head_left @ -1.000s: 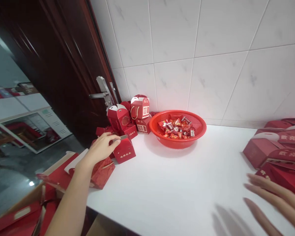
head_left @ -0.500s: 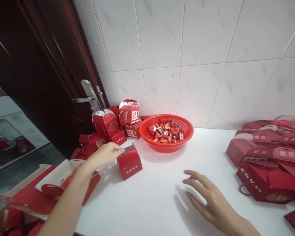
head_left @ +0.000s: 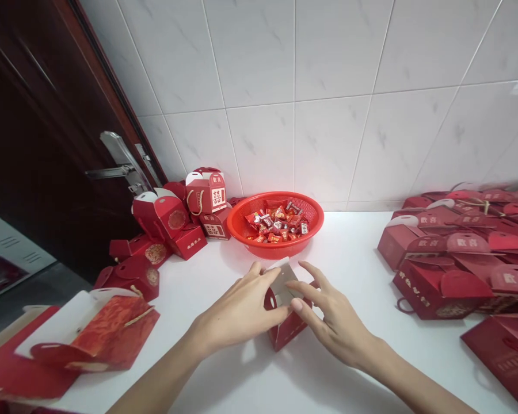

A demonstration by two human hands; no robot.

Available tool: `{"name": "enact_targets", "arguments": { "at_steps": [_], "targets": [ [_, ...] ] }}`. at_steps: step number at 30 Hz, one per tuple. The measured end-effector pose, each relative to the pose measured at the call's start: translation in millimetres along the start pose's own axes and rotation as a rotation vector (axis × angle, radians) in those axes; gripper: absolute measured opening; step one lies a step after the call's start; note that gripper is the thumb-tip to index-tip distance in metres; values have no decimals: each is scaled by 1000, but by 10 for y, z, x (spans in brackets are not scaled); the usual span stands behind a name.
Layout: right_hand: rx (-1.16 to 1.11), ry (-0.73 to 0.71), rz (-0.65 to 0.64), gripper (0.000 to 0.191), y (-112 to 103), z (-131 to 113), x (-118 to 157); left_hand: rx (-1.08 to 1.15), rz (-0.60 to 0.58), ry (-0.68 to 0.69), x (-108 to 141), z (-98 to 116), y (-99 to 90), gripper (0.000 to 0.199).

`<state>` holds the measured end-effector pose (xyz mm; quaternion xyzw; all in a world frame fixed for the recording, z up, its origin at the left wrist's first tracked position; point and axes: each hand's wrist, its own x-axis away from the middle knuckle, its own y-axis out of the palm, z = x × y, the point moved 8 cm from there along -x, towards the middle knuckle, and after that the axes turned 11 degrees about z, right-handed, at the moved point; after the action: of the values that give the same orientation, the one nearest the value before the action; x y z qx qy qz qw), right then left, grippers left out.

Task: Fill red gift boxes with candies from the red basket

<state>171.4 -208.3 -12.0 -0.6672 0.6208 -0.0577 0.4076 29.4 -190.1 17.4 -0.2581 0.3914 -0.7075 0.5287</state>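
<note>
A small red gift box (head_left: pixel 287 332) of folded card stands on the white table in front of me, its top flaps spread and its pale inside showing. My left hand (head_left: pixel 237 305) grips its left side, thumb across the near edge and fingers at the far flap. On the opposite side, my right hand (head_left: pixel 334 316) holds the right flap with thumb and fingers. Part of the box is hidden behind both hands. Just beyond it sits a red plastic basket (head_left: pixel 276 251) with several wrapped candies (head_left: pixel 280 221) inside.
Several red boxes (head_left: pixel 159 215) are stacked at the back left by the door (head_left: pixel 38 115). Larger opened boxes (head_left: pixel 107 328) lie at the near left. Many closed red boxes (head_left: pixel 440 287) crowd the right side. A tiled wall (head_left: pixel 332 149) borders the table (head_left: pixel 349 247).
The red box has come from the left to the middle in my left hand, and its top is now open. My right hand has moved in from the right onto it. The view has turned right.
</note>
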Motion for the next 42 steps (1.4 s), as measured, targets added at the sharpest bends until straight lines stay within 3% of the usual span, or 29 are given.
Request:
{"name": "enact_targets", "arguments": {
  "at_steps": [7, 12, 14, 16, 20, 26, 29, 37, 42],
  "targets": [
    [-342, 223, 26, 45, -102, 141, 54, 100, 61, -27, 64, -188, -21, 57],
    [-522, 364, 4, 54, -61, 183, 74, 161, 63, -109, 249, -221, 42, 69],
    [-529, 415, 12, 46, -54, 244, 91, 186, 81, -141, 324, -215, 78, 77],
    [-516, 407, 20, 35, -68, 293, 102, 213, 106, -164, 372, -235, 109, 86],
    [-545, 348, -35, 58, -67, 348, 126, 308, 113, -204, 377, -373, 166, 94],
    [-604, 350, -141, 72, 41, 414, 101, 635, 4, -363, 295, -642, 301, 113],
    [-645, 315, -159, 72, 101, 446, 38, 748, 1, -375, 220, -709, 339, 119],
    [-777, 387, -161, 77, 235, 655, -149, 1097, 25, -325, 1, -696, 371, 106],
    [-815, 409, -200, 77, 219, 698, -287, 1021, 22, -271, -53, -748, 321, 108]
  ]
}}
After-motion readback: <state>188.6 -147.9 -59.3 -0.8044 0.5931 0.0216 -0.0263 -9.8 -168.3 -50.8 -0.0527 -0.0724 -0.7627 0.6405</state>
